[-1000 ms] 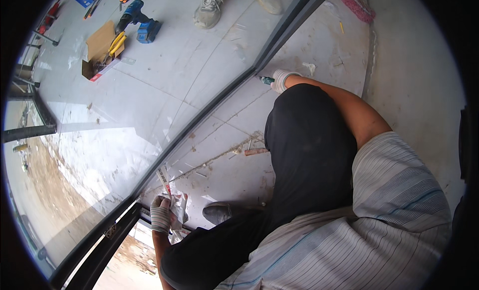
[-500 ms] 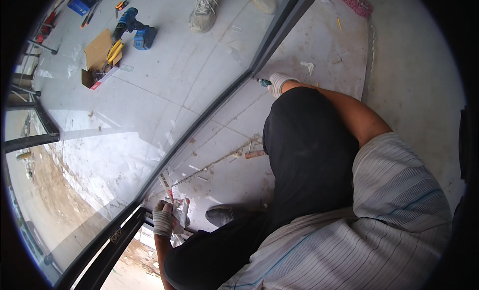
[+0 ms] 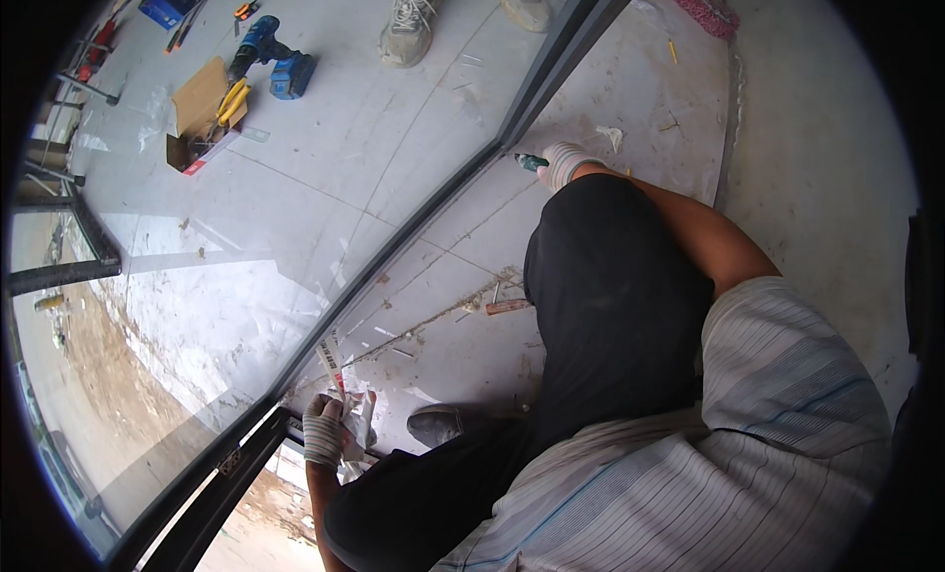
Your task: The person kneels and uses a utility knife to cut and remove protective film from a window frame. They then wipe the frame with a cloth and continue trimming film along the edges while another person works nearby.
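Note:
My left hand (image 3: 323,426), in a white striped knit glove, is closed at the foot of the glass, its fingertips pinching the lower end of a thin white strip with red on it (image 3: 333,363). Crumpled clear wrapping (image 3: 364,414) lies beside those fingers. Farther off to the right, my right hand (image 3: 565,164), gloved alike, is wrapped round a small green-and-black hand tool (image 3: 533,162). The tool's dark end points at the lower rail of the dark metal frame (image 3: 504,144), with a small gap between them. My knee hides part of the right wrist.
Through the glass panel (image 3: 325,208) show a blue cordless drill (image 3: 258,45), an open cardboard box (image 3: 197,99) with yellow-handled pliers (image 3: 232,101), and another person's shoes (image 3: 409,31). A wooden-handled tool (image 3: 507,306) lies near my knee. A pink fluffy pad (image 3: 704,9) is at the far right.
The whole view has shifted slightly to the right. My right hand and its tool have drawn back a little from the frame. My left hand keeps its place on the strip.

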`<state>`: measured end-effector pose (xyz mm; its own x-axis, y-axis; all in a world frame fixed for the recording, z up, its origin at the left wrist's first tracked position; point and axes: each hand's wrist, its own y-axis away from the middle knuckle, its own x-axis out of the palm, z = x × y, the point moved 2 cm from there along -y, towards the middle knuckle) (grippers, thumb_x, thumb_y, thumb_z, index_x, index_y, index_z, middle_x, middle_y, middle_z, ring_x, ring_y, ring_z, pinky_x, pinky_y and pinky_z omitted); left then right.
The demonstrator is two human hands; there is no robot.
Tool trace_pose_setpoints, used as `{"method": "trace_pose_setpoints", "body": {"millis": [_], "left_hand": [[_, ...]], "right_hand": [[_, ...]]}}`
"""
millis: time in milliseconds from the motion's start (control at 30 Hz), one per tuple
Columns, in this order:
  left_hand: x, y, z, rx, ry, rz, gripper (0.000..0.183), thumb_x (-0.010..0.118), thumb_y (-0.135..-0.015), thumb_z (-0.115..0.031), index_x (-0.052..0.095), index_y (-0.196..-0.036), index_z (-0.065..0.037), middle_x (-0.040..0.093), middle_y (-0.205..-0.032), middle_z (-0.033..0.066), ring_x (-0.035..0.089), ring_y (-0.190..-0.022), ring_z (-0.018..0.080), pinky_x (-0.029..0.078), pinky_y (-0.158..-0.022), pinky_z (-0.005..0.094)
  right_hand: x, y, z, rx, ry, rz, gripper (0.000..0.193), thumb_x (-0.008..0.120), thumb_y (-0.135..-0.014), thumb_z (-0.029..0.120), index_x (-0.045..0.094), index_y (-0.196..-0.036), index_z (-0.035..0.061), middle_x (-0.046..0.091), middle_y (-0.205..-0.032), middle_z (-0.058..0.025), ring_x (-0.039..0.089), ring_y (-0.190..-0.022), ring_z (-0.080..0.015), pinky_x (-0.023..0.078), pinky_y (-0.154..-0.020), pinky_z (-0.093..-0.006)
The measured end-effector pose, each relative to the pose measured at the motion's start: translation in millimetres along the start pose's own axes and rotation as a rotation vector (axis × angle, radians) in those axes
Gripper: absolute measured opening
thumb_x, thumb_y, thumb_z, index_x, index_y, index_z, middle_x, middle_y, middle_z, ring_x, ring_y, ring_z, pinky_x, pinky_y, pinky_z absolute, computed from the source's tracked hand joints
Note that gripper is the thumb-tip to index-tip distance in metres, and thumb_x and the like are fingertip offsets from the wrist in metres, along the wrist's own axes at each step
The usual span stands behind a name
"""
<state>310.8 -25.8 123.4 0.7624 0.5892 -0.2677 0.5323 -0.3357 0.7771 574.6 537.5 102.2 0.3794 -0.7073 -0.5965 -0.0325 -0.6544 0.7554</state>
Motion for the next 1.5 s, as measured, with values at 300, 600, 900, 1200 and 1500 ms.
{"method": "trace_pose_setpoints", "body": {"millis": [300, 600, 900, 1200, 1500], "left_hand": [[1.1, 0.4, -2.0, -0.016, 0.062, 0.053, 0.012, 0.058, -0.088, -0.011, 0.058, -0.076, -0.006, 0.055, -0.068, 0.0006, 0.048, -0.059, 0.0106, 0.041, -0.053, 0.0275], [12.9, 2.1, -22.2, -0.053, 0.319, 0.246, 0.01, 0.059, -0.087, -0.011, 0.06, -0.084, -0.002, 0.059, -0.075, 0.006, 0.057, -0.065, 0.0149, 0.05, -0.06, 0.0307], [17.4, 31.2, -115.9, 0.165, -0.346, 0.557, 0.016, 0.059, -0.087, -0.016, 0.065, -0.09, -0.001, 0.058, -0.074, 0.0019, 0.057, -0.056, 0.012, 0.046, -0.047, 0.0273], [86.9, 57.4, -192.4, 0.287, -0.447, 0.829, 0.011, 0.057, -0.088, -0.011, 0.06, -0.083, -0.002, 0.054, -0.072, 0.0045, 0.057, -0.051, 0.0147, 0.045, -0.046, 0.0301], [157.6, 91.3, -251.6, 1.254, -0.327, 1.094, 0.03, 0.079, -0.074, -0.01, 0.063, -0.099, -0.006, 0.059, -0.081, 0.0094, 0.06, -0.073, 0.028, 0.049, -0.067, 0.0366]], "right_hand": [[-7.8, 28.8, -10.3, -0.099, -0.039, -0.134, 0.042, 0.058, -0.095, 0.039, 0.063, -0.115, 0.0036, 0.067, -0.114, -0.0193, 0.063, -0.108, -0.0381, 0.05, -0.097, -0.0471], [-13.7, 37.1, -38.5, -0.469, 0.131, -0.023, 0.037, 0.064, -0.091, 0.037, 0.067, -0.111, 0.0054, 0.069, -0.101, -0.0211, 0.066, -0.098, -0.0381, 0.05, -0.085, -0.0443], [-74.5, 91.8, -10.4, -0.811, 0.401, 0.053, 0.034, 0.066, -0.084, 0.029, 0.067, -0.107, 0.0041, 0.07, -0.095, -0.0189, 0.066, -0.09, -0.0367, 0.05, -0.081, -0.044], [-119.3, 112.7, -10.7, -0.779, 0.655, -0.116, 0.028, 0.066, -0.088, 0.024, 0.069, -0.11, 0.0079, 0.07, -0.102, -0.0144, 0.065, -0.101, -0.0349, 0.051, -0.086, -0.0459], [-106.5, 86.9, -16.4, -0.852, 0.579, -0.177, 0.024, 0.064, -0.089, 0.024, 0.069, -0.103, 0.0061, 0.07, -0.099, -0.0134, 0.067, -0.097, -0.0339, 0.053, -0.081, -0.0467]]}}
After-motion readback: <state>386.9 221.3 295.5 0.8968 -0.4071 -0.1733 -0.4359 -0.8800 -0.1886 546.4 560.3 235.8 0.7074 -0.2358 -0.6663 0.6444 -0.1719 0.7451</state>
